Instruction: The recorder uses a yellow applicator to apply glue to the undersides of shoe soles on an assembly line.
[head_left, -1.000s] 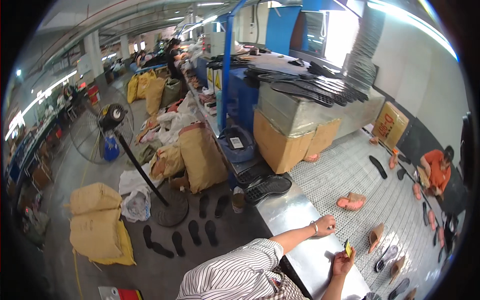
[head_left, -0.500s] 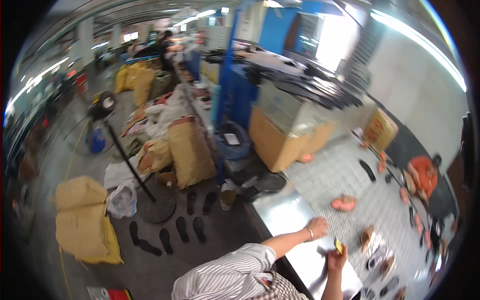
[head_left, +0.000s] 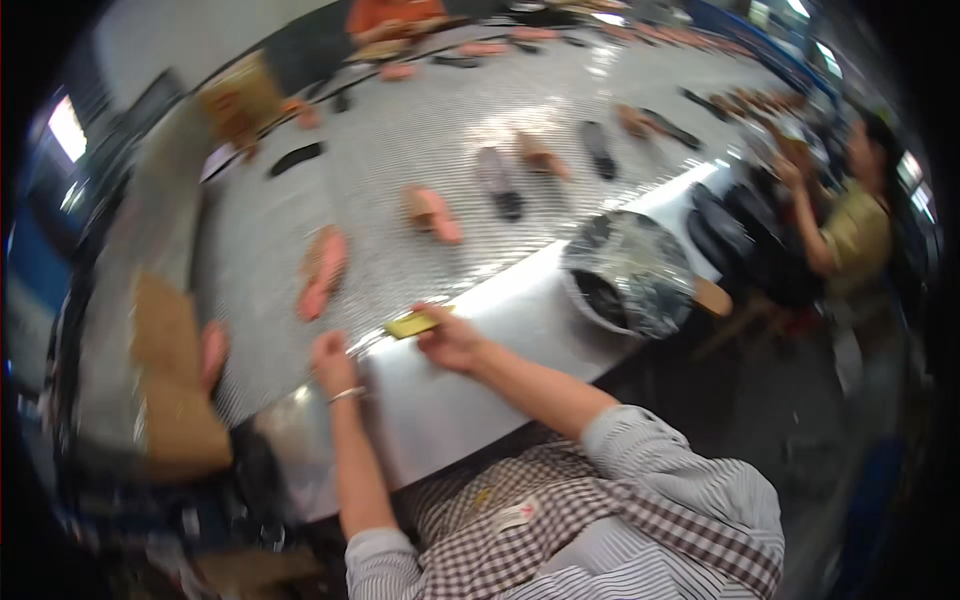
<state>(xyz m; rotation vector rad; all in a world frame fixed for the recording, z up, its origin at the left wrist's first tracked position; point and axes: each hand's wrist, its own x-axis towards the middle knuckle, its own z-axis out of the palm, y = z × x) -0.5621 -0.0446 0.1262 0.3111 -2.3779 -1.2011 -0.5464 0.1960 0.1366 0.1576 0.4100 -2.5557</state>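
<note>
My right hand (head_left: pixel 450 340) is closed around a small flat yellow object (head_left: pixel 410 325) at the edge of the shiny metal ledge (head_left: pixel 480 390); its exact kind is unclear. My left hand (head_left: pixel 331 362), with a pale bracelet at the wrist, hovers at the same ledge, left of the yellow object. Its fingers are too blurred to make out. Beyond the left hand a pink-and-tan sandal piece (head_left: pixel 322 272) lies on the ridged grey conveyor (head_left: pixel 250 220). A second pink-and-tan sandal piece (head_left: pixel 432 214) sits farther right.
A basin covered in clear plastic (head_left: pixel 630 270) stands on the ledge at right, near dark soles (head_left: pixel 725 230). A co-worker in yellow (head_left: pixel 860 225) is at far right; a person in orange (head_left: pixel 395 15) sits across. Cardboard (head_left: pixel 175 370) borders the conveyor's left end.
My view has swung right, from the sacks and floor to the conveyor. Both hands now appear nearer the middle; the yellow object stays in my right hand.
</note>
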